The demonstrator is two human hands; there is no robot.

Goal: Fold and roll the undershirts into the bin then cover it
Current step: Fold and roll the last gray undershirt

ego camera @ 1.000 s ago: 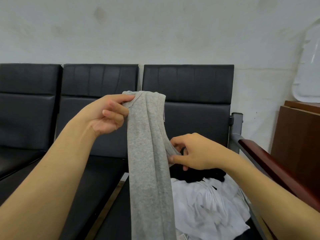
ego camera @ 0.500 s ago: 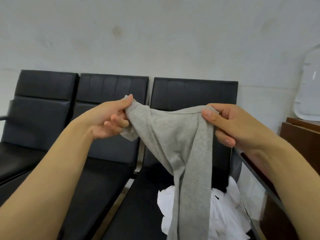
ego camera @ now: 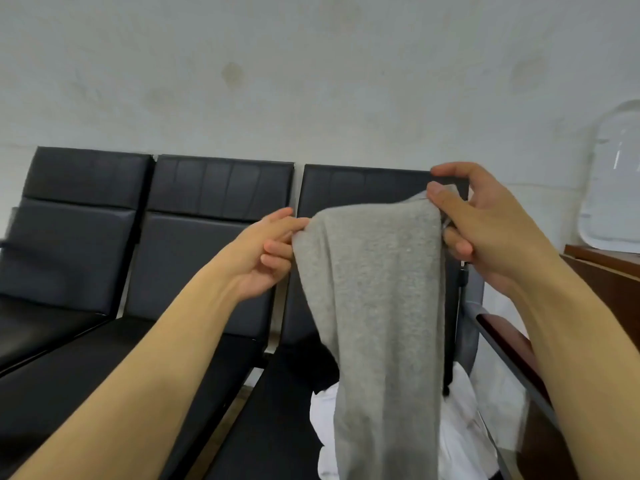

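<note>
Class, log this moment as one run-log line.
left hand: pinches grey undershirt | right hand: pinches it | undershirt: hanging above seat

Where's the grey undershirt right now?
In the head view the grey undershirt hangs centre-right, its top edge pinched between the left hand and right hand, above the white clothes on the rightmost black seat.

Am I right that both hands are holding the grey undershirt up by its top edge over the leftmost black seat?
Not quite: the head view shows the left hand and right hand holding the grey cotton undershirt up by its top edge over the rightmost black padded seat, where white clothes lie.
</note>
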